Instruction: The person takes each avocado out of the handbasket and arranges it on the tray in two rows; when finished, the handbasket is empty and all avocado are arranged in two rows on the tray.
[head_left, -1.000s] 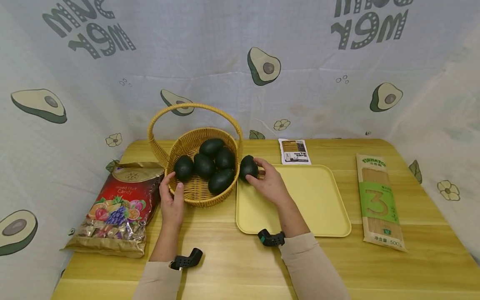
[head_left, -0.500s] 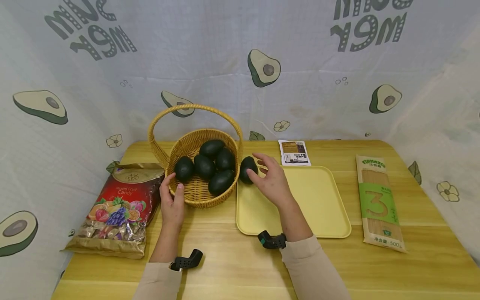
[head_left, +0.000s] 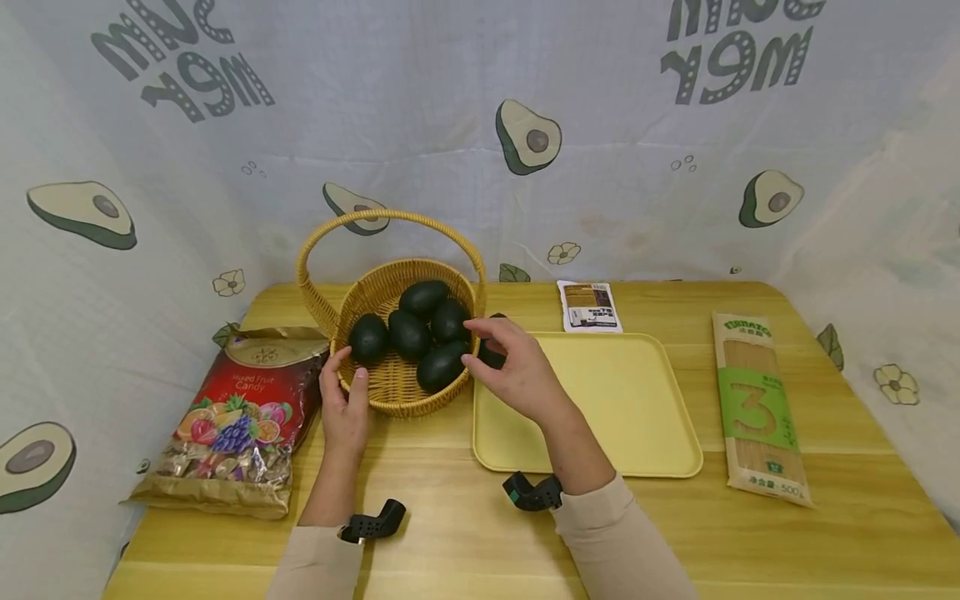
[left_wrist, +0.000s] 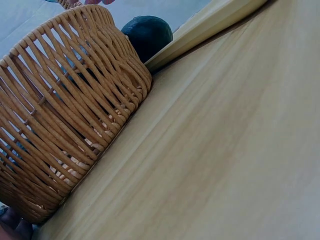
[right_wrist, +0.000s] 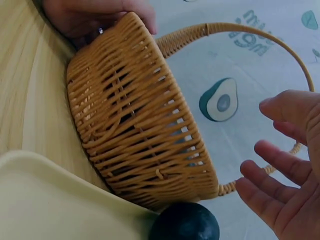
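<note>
The left hand (head_left: 343, 406) has its grip closed on the rim of the wicker basket (head_left: 390, 392) at 8 o'clock, thumb on top. The right hand (head_left: 517, 373) holds nothing, fingers spread and relaxed above the basket's 3 o'clock edge. One avocado (right_wrist: 185, 221) already lies on the yellow tray (head_left: 622, 417) at its 10 o'clock corner, touching the basket wall. Five avocados (head_left: 420, 333) remain in the basket; the tray holds only that one.

Bright, even light with soft shadows; the head view bows at its edges, wrist views slightly blurred.
</note>
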